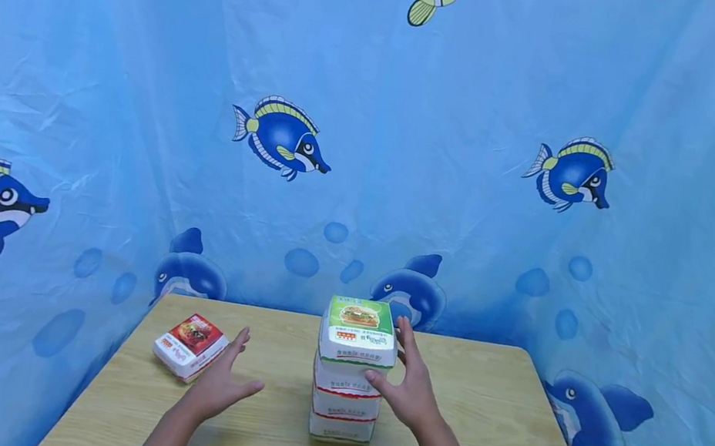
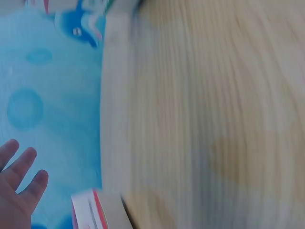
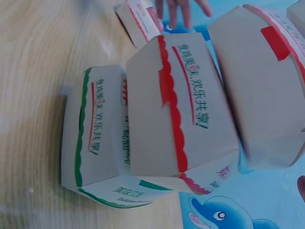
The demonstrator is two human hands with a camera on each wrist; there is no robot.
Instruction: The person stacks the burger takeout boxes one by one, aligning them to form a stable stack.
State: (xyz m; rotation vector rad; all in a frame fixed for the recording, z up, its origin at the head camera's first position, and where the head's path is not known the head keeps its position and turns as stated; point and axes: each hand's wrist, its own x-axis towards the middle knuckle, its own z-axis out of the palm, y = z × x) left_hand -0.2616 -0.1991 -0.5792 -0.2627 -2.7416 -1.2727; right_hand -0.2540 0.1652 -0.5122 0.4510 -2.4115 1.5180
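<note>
Several white paper burger boxes form an upright stack (image 1: 344, 408) near the middle of the table. On top is a burger box with a green lid (image 1: 359, 321) and a burger picture. My right hand (image 1: 412, 384) holds this top box at its right side, thumb across the lower front corner and fingers along the right edge. To the left, my left hand (image 1: 219, 388) is empty, with thumb and fingers spread apart. Just beyond it lies a single burger box with a red lid (image 1: 192, 343), partly covered by the hand. The right wrist view shows the red-trimmed box (image 3: 183, 105) from close by.
The light wooden table (image 1: 475, 413) has its far edge close to a blue curtain (image 1: 377, 101) printed with fish and dolphins. The curtain also rises along the left and right sides.
</note>
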